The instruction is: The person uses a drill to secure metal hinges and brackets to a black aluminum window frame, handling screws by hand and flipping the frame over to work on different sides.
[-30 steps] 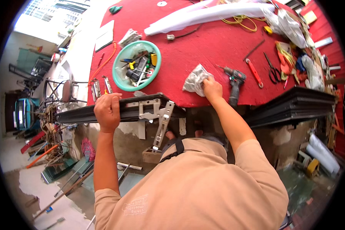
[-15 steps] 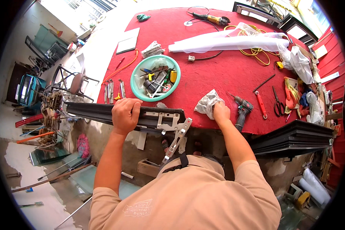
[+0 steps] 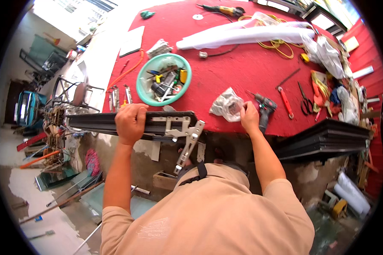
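My left hand (image 3: 131, 123) is closed over a long black metal window frame (image 3: 93, 123) at the table's near edge. A silver friction hinge (image 3: 179, 127) lies along the frame's right end, with one arm (image 3: 189, 146) hanging out toward me. My right hand (image 3: 250, 115) is at the right side of a crumpled clear plastic bag (image 3: 226, 104), its fingers drawn together in a pinch. Whatever those fingers hold is too small to make out. The bag's mouth gapes toward the hand. Just right of it lies a cordless drill (image 3: 264, 111) with a bit fitted.
A mint-green basin (image 3: 142, 91) of tools stands left of the bag. Farther right are a red-handled tool (image 3: 286, 102), scissors (image 3: 305, 100) and gloves (image 3: 321, 95). White wrapped lengths (image 3: 247, 36) and an angle grinder (image 3: 223, 10) lie at the back. Black frames (image 3: 325, 140) are stacked at right.
My right hand has come back out of the plastic bag's mouth to its right side. My left hand keeps its hold on the window frame. The whole view has shifted slightly.
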### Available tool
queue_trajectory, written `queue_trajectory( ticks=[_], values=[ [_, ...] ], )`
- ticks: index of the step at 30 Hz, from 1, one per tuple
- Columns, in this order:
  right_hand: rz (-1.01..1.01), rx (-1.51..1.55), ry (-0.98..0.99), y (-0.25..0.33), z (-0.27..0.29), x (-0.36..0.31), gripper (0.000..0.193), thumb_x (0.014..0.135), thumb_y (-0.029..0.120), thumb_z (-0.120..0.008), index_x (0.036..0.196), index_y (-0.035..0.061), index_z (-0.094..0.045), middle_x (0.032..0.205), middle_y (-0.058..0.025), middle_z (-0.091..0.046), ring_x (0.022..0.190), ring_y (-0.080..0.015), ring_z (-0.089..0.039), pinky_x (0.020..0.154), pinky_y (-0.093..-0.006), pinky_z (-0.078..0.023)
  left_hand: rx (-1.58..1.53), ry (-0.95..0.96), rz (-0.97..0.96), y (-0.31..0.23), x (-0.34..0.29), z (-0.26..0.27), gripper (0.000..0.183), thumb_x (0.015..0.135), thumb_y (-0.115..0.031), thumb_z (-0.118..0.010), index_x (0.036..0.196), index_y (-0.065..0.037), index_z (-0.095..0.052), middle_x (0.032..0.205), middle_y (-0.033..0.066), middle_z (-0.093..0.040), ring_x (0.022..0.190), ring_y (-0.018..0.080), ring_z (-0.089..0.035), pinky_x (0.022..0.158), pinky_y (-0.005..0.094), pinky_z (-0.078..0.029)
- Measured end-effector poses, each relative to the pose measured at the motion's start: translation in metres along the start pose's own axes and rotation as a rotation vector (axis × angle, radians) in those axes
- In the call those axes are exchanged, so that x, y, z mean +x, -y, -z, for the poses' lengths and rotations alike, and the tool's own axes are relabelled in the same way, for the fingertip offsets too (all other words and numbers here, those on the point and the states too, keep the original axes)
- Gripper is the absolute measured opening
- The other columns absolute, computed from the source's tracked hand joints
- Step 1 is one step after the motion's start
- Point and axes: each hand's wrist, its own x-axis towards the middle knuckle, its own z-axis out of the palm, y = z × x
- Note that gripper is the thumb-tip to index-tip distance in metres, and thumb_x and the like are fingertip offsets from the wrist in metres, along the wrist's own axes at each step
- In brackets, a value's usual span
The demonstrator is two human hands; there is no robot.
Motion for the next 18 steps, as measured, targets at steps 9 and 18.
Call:
queue_trajectory(
  ticks=[9,18],
  values=[
    [-0.376,0.239,-0.116,-0.018,0.043,-0.012,0.013,0.101,0.014,-0.073,0.108,0.004,-0.074,0.1,-0.0183,-0.08,0.095,-0.0353,-0.08,0.089,-0.047,-0.062,-0.007,0.005,-0.017,-0.001,-0.003,0.001,0.023,0.111,-0.016,-0.064,0.099,-0.004,-0.08,0.089,0.0124,-0.079,0.086,0.0358,-0.075,0.084,0.0465,-0.056],
    [-0.281,-0.407,0.102,-0.025,0.037,0.019,0.019,0.099,0.018,-0.076,0.114,0.0072,-0.074,0.106,-0.0215,-0.079,0.1,-0.0463,-0.078,0.09,-0.0575,-0.063,-0.009,0.013,-0.008,-0.003,-0.003,0.001,0.024,0.111,-0.015,-0.062,0.099,-0.003,-0.08,0.089,0.0129,-0.079,0.086,0.035,-0.075,0.085,0.0453,-0.056]
  ],
)
